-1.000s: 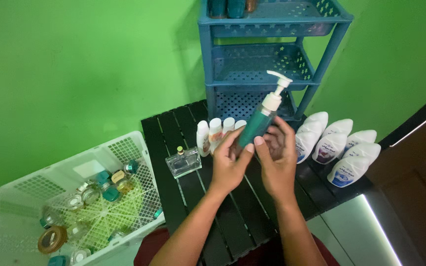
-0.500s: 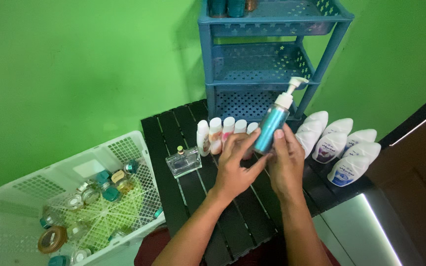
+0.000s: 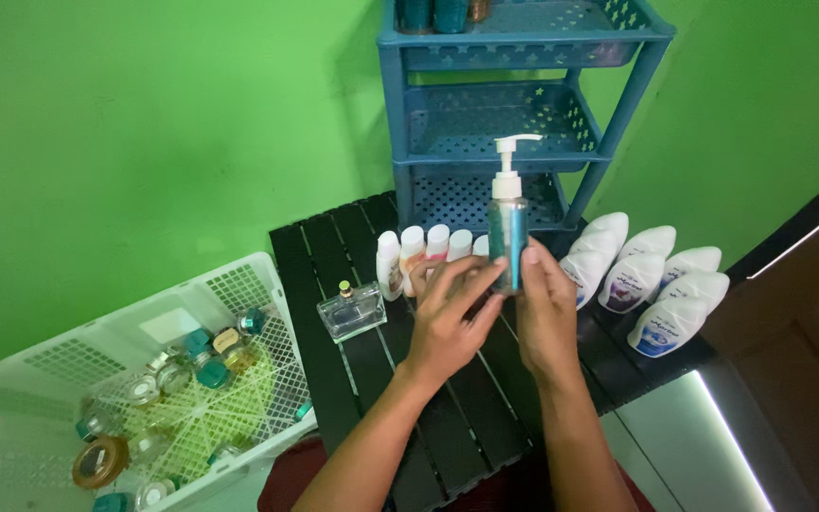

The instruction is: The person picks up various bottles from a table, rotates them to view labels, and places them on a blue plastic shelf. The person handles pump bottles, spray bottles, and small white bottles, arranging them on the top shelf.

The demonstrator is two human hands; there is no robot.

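Two hands: both are on one pump bottle point(image 3: 507, 237), above the black slatted tabletop point(image 3: 447, 417).
Pump bottle: teal and clear, with a white pump head; it stands upright in the air, in front of the blue shelf rack point(image 3: 514, 104).
Right hand point(image 3: 547, 313): its grip is closed around the lower part of the bottle, fingers wrapped from the right side.
Left hand point(image 3: 447, 318): the fingers are spread and only half bent; the fingertips touch the bottle from the left, so it is a loose grip.
Behind the hands: a row of small white tubes point(image 3: 424, 248) stands on the tabletop.
Right side: several white bottles point(image 3: 656, 284) lie together, near the right hand.
Left of the hands: a clear glass perfume bottle point(image 3: 351, 310) stands on the tabletop.
Far left: a white basket point(image 3: 40, 379) holds many small jars.
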